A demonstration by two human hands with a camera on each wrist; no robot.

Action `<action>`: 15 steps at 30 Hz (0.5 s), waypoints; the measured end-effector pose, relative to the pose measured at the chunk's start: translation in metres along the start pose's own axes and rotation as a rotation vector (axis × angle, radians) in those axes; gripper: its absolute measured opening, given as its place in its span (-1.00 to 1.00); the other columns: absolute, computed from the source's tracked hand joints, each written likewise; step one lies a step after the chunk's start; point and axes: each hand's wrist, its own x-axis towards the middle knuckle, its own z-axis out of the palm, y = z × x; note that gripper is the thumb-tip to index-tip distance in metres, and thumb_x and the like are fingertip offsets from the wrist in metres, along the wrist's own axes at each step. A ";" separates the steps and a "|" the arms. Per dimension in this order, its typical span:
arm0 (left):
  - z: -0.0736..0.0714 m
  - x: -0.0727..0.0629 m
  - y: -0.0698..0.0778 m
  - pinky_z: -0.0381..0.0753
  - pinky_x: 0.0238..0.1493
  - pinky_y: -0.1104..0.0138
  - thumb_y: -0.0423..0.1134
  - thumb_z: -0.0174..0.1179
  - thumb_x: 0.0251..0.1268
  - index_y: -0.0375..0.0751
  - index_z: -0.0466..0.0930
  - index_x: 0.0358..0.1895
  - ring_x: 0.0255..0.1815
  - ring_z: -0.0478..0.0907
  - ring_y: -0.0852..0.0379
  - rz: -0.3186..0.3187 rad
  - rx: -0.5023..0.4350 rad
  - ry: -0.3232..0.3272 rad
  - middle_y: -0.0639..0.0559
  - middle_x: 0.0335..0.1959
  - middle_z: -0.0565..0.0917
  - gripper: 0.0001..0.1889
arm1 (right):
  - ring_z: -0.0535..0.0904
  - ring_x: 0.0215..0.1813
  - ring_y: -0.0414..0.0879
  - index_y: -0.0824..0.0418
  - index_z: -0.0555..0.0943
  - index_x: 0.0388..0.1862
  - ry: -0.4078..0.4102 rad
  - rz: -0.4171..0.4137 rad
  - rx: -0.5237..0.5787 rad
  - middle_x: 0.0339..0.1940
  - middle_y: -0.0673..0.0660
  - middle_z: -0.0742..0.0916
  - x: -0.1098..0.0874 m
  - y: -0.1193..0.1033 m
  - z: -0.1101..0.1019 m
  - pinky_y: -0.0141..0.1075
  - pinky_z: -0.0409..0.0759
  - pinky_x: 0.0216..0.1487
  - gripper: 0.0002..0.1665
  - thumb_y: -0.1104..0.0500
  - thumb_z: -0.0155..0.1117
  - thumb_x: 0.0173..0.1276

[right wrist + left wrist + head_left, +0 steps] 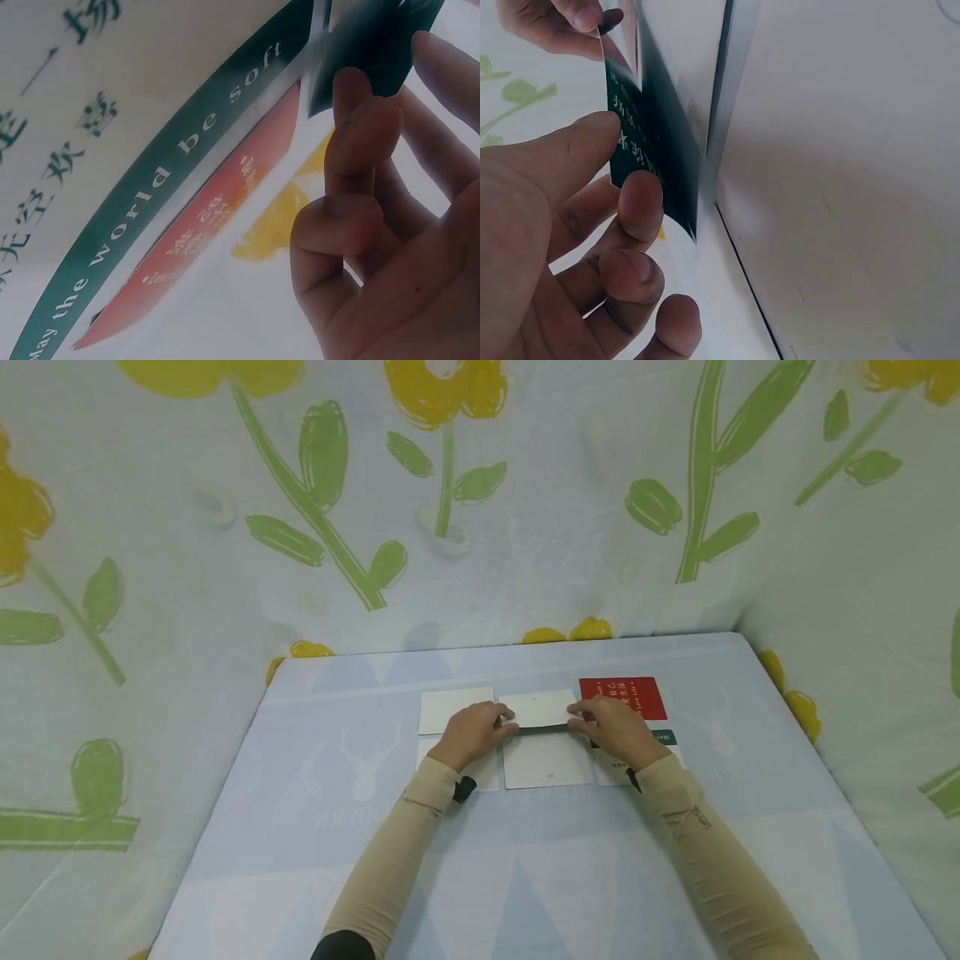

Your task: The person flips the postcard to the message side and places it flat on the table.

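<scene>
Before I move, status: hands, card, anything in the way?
Left hand and right hand pinch green-faced card at opposite ends. Card angled, not flat. White card close on near side; red card partly covered by right hand.

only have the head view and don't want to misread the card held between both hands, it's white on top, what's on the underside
Observer: The left wrist view shows the underside of the held card is dark green with pale writing.
Operator: ok and the green band on the card under the right hand, what does it say
Observer: In the right wrist view it reads "May the world be soft".
Operator: are all the fingers of the left hand on the held card
Observer: No, in the left wrist view its two lowest fingertips are clear of it.
</scene>
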 end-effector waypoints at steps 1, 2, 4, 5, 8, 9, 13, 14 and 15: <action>0.000 0.001 0.000 0.55 -0.28 0.36 0.02 0.25 0.45 -0.10 0.72 0.09 -0.33 0.55 0.25 -0.002 0.003 -0.004 0.11 -0.28 0.71 -0.66 | 0.63 0.00 0.03 0.20 0.67 0.23 0.001 0.001 -0.001 0.00 0.15 0.76 0.001 0.000 0.001 -0.03 0.62 0.09 -0.51 0.04 0.44 0.38; 0.001 0.001 -0.001 0.55 -0.28 0.36 0.02 0.25 0.45 -0.10 0.72 0.09 -0.33 0.55 0.25 -0.005 0.005 -0.007 0.11 -0.27 0.71 -0.65 | 0.62 0.00 0.03 0.20 0.67 0.22 0.002 0.002 -0.002 0.00 0.15 0.75 0.002 0.001 0.002 -0.03 0.62 0.10 -0.51 0.04 0.43 0.38; 0.002 0.003 -0.002 0.55 -0.29 0.36 0.02 0.25 0.45 -0.11 0.72 0.09 -0.33 0.55 0.25 -0.008 0.004 -0.011 0.11 -0.27 0.71 -0.65 | 0.61 -0.01 0.04 0.19 0.67 0.22 0.004 0.009 -0.003 -0.01 0.15 0.75 0.003 0.001 0.003 -0.03 0.61 0.10 -0.51 0.04 0.44 0.38; 0.002 0.003 -0.002 0.55 -0.29 0.35 0.01 0.25 0.45 -0.11 0.72 0.09 -0.34 0.55 0.24 -0.010 0.001 -0.011 0.11 -0.27 0.71 -0.66 | 0.61 -0.01 0.04 0.19 0.67 0.22 0.002 0.013 -0.004 -0.02 0.15 0.75 0.003 0.001 0.003 -0.03 0.61 0.10 -0.51 0.03 0.43 0.38; 0.004 0.004 -0.002 0.55 -0.27 0.35 0.01 0.25 0.45 -0.11 0.72 0.09 -0.33 0.55 0.24 -0.009 0.011 -0.014 0.10 -0.27 0.71 -0.66 | 0.60 -0.04 0.03 0.18 0.67 0.22 -0.008 0.023 -0.007 -0.06 0.15 0.74 0.004 0.001 0.004 -0.03 0.61 0.07 -0.52 0.04 0.43 0.38; 0.004 0.005 -0.002 0.56 -0.27 0.35 0.02 0.25 0.45 -0.11 0.72 0.10 -0.32 0.55 0.24 -0.009 0.016 -0.016 0.10 -0.26 0.71 -0.65 | 0.60 -0.05 0.03 0.18 0.68 0.21 -0.010 0.028 -0.009 -0.07 0.14 0.74 0.005 0.001 0.004 -0.03 0.62 0.07 -0.53 0.04 0.44 0.38; 0.005 0.006 -0.002 0.58 -0.23 0.34 0.03 0.24 0.45 -0.10 0.71 0.10 -0.30 0.57 0.24 -0.018 0.031 -0.024 0.09 -0.24 0.72 -0.65 | 0.60 -0.07 0.02 0.18 0.69 0.19 -0.021 0.030 -0.026 -0.09 0.13 0.75 0.008 0.000 0.005 -0.04 0.62 0.06 -0.55 0.06 0.45 0.36; 0.005 0.006 -0.002 0.58 -0.23 0.34 0.03 0.25 0.45 -0.10 0.71 0.10 -0.30 0.57 0.23 -0.022 0.031 -0.026 0.09 -0.24 0.73 -0.65 | 0.60 -0.07 0.02 0.17 0.70 0.18 -0.020 0.031 -0.031 -0.10 0.13 0.75 0.008 -0.001 0.005 -0.05 0.62 0.05 -0.55 0.06 0.46 0.36; 0.005 0.006 -0.003 0.58 -0.23 0.34 0.03 0.25 0.45 -0.10 0.71 0.10 -0.30 0.57 0.23 -0.026 0.031 -0.029 0.09 -0.23 0.73 -0.65 | 0.60 -0.08 0.02 0.17 0.70 0.18 -0.019 0.031 -0.035 -0.10 0.13 0.75 0.009 -0.001 0.005 -0.05 0.63 0.05 -0.55 0.07 0.46 0.35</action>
